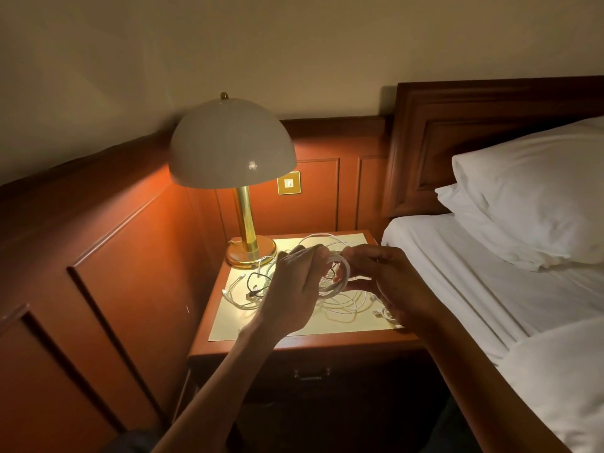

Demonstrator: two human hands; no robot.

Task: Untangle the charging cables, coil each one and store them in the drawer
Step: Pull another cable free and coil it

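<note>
room: wood-panelled corner; I see a nightstand (327, 343), glossy pale inset top in a reddish frame, beside a white-sheeted bed (490, 289).
lamp (232, 145): smooth dome shade, brass stem, back left of the top.
coiled cable (343, 269): white, wound into a ring, held above the top.
left hand (291, 289): fingers curled, pinching the ring's left side.
right hand (392, 282): fingers wrapped round its right side.
loose cables (343, 304): thin white loops tangled on the top; black cable (253, 284) at their left.
drawer (310, 374): dark front, metal handle, closed.

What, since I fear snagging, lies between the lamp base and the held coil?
Head view: loose white cable loops and the left hand lie between lamp base and coil.
</note>
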